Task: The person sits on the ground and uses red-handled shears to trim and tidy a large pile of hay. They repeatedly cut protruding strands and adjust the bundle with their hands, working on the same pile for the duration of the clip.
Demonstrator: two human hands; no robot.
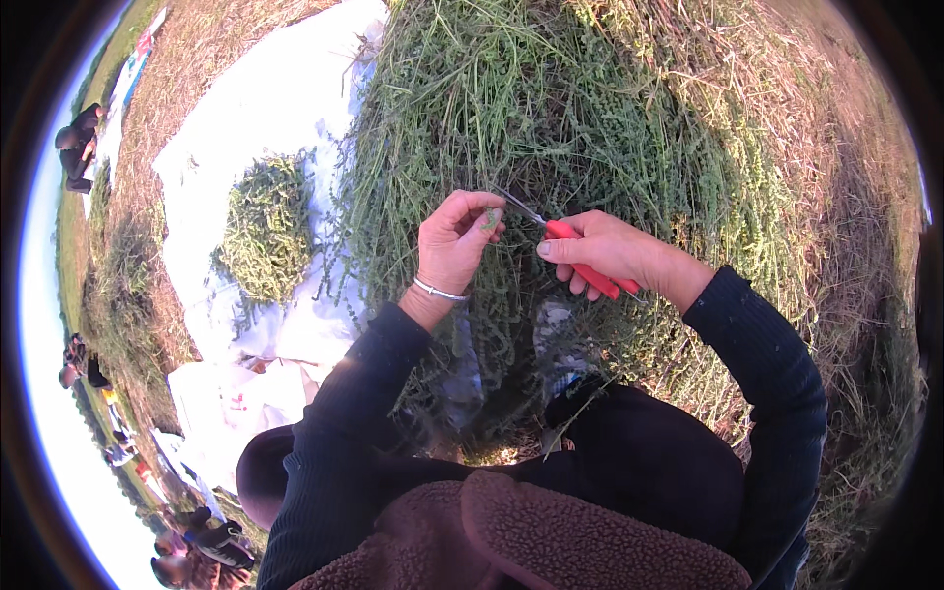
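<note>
My left hand (451,240), with a silver-coloured bracelet at its wrist, pinches a small green sprig (490,218) between thumb and fingers. In my right hand (619,247) are red-handled snips (564,231), their slim metal blades pointing up and left, with the tips close to my left fingertips. Whether the blades are fully closed is hard to make out. A large heap of cut leafy green stems (546,96) spreads beyond and beneath both hands. Some of these stems also hang over my lower legs.
Left of the heap lies a white sheet (221,125) bearing a smaller pile of green clippings (269,236). A crumpled white sack (214,402) with red writing is nearer me. Dry cut grass (848,140) covers the ground at right. Several people, including a person in dark clothes (77,151), sit at far left.
</note>
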